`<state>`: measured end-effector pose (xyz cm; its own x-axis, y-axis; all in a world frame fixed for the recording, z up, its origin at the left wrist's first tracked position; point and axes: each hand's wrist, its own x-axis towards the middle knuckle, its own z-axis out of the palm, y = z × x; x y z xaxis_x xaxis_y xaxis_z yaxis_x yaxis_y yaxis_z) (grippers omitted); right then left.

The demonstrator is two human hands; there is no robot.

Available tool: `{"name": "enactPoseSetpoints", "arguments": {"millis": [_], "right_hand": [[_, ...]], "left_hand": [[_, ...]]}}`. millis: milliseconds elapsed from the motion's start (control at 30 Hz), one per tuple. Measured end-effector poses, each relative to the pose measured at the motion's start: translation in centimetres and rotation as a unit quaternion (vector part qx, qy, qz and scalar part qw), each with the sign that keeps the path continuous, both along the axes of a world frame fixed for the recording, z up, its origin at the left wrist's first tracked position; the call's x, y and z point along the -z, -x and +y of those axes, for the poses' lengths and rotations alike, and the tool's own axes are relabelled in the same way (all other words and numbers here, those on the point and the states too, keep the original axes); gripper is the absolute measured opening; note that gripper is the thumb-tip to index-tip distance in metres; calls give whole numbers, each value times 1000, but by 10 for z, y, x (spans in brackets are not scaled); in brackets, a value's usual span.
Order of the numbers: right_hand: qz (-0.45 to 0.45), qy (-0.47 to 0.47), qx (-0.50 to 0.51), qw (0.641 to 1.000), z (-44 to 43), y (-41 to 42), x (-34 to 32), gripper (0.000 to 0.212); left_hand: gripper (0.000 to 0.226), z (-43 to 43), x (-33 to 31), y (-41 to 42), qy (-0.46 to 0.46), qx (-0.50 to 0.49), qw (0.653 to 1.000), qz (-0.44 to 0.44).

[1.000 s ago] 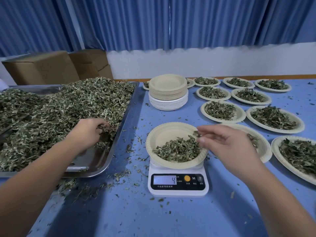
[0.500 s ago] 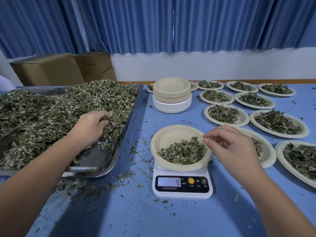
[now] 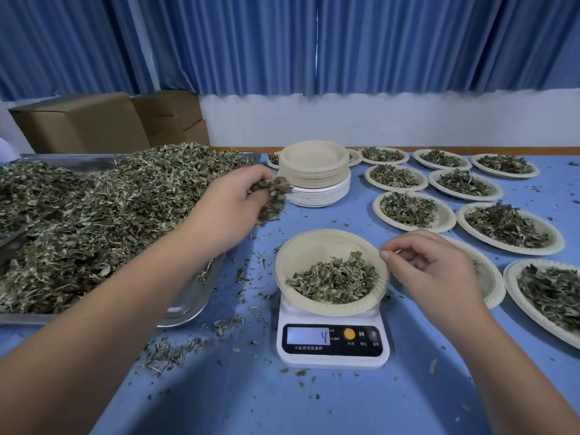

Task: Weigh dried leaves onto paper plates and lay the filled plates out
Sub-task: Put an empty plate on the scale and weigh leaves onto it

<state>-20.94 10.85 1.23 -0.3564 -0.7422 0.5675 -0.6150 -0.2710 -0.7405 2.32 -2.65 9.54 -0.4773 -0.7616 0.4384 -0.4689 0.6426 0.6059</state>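
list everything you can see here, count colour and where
tray: one, silver, left side
dried leaves: one heap, grey-green, in tray
scale: one, white, front centre, reads 4
scale plate: one, beige, on scale, part filled
plate stack: one, beige over white, centre back
filled plates: at least eleven, beige, right side
boxes: two, brown, back left
curtains: blue, behind
table: one, blue
left grip: holds leaf clump by tray's right edge
right grip: curled by scale plate's right rim; contents unclear

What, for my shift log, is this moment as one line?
step: topping up | left hand: grips handful of dried leaves | right hand: curled beside paper plate on scale | display: 4
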Motion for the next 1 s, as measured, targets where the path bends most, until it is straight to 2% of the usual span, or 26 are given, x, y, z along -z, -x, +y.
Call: {"name": "enactPoseSetpoints", "arguments": {"millis": [100, 200, 267, 367, 433, 567, 733, 867, 1000], "right_hand": [[-9, -3, -2, 1000, 0, 2, 1, 27], [-2, -3, 2, 1000, 0, 3, 0, 25], [-2, -3, 3, 1000, 0, 4, 0, 24], [-17, -5, 4, 1000, 1, 5, 0, 23], [-25, -4, 6, 1000, 1, 6, 0, 23], [-21, -6, 11, 1000, 1, 7, 0, 23], [-13, -18, 17, 1000, 1, 8, 2, 17], [16, -26, 18, 999, 1, 7, 3, 18], [51, -33, 26, 998, 0, 3, 2, 20]], "left_hand": [[27, 9, 7, 25, 10, 56, 998, -8], [23, 14, 25, 43, -20, 109, 992, -59], [29, 13, 36, 48, -38, 138, 984, -104], [37, 12, 44, 45, -68, 158, 979, -110], [38, 12, 44, 40, -59, 143, 985, -80], [32, 9, 46, 21, -68, 102, 991, 45], [28, 7, 72, -1, -116, 12, 979, 166], [32, 7, 89, -10, -69, -63, 982, 167], [24, 7, 91, -20, -9, -99, 989, 113]]}}
